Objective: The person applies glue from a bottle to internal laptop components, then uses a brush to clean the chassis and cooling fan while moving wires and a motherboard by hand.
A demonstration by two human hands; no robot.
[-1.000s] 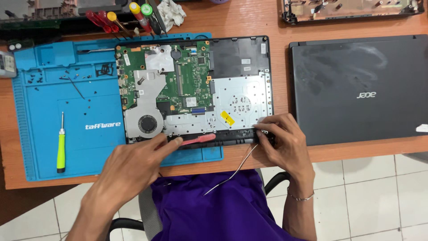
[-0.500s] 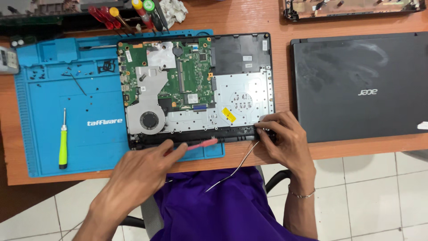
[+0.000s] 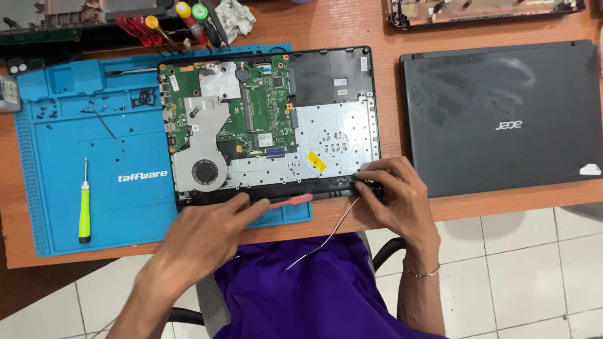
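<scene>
Nearest the camera, over a purple-clad lap, the left hand [image 3: 204,242] has its grip clenched on a slim red pry tool [image 3: 290,201], whose flat tip lies along the front edge of the opened laptop base [image 3: 326,135]. The right hand [image 3: 396,194] pinches that same dark front edge at its right corner, fingers curled over the plastic strip. A thin pale wire [image 3: 326,235] hangs from near that corner down across the lap.

The laptop base lies with its cover off, partly on the blue silicone repair mat [image 3: 69,163] and partly on the bare wooden tabletop [image 3: 386,34]. Inside it sit a green circuit board [image 3: 251,107], a grey metal heat sink with a round black fan [image 3: 204,171], a silvery stamped metal plate with a small yellow sticker [image 3: 316,162], and an empty black bay at the far right with small white labels.

On the mat, white lettering sits near the centre; a green-handled screwdriver [image 3: 84,207] lies upright at its left, and tiny dark screws [image 3: 47,112] are scattered in its shallow moulded trays. To the right, well apart, a closed matte black laptop [image 3: 502,113] rests flat, dusty. Farther back, red-, yellow- and green-handled screwdrivers [image 3: 169,22] lie beside a crumpled white cloth [image 3: 235,16].
</scene>
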